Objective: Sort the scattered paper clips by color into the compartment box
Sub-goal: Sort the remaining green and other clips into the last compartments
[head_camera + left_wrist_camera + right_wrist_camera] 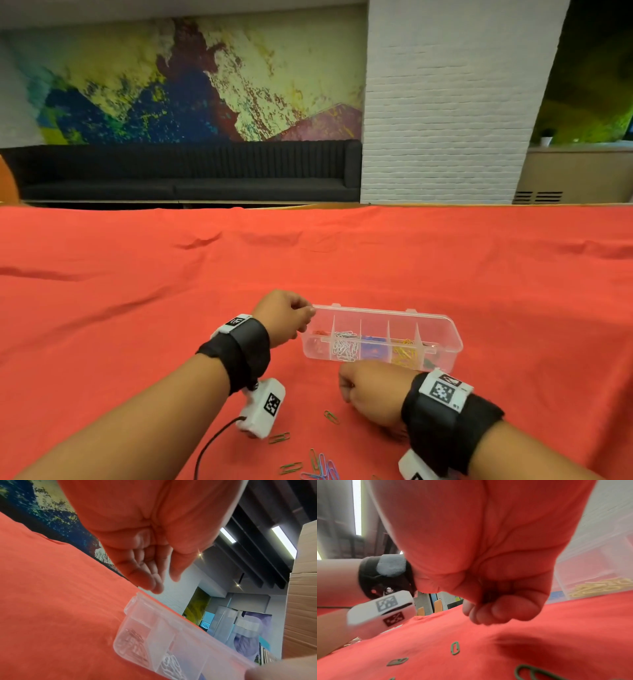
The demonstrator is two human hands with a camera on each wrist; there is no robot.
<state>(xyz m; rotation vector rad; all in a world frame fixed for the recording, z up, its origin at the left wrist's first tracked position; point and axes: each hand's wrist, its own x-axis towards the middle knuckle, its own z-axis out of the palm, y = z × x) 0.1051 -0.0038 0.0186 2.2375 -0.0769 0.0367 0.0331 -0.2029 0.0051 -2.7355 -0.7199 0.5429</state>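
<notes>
Green clips (pixel 331 417) lie on red cloth (pixel 137 274) near compartment box (pixel 452 337).

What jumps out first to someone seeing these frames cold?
The red cloth fills the lower half of the head view. Near its front edge sits the clear compartment box, holding red, white, blue and yellow clips in separate sections. The left hand is at the box's left end, the right hand is curled just in front of it, and loose green clips and blue clips lie nearer the person.
</notes>
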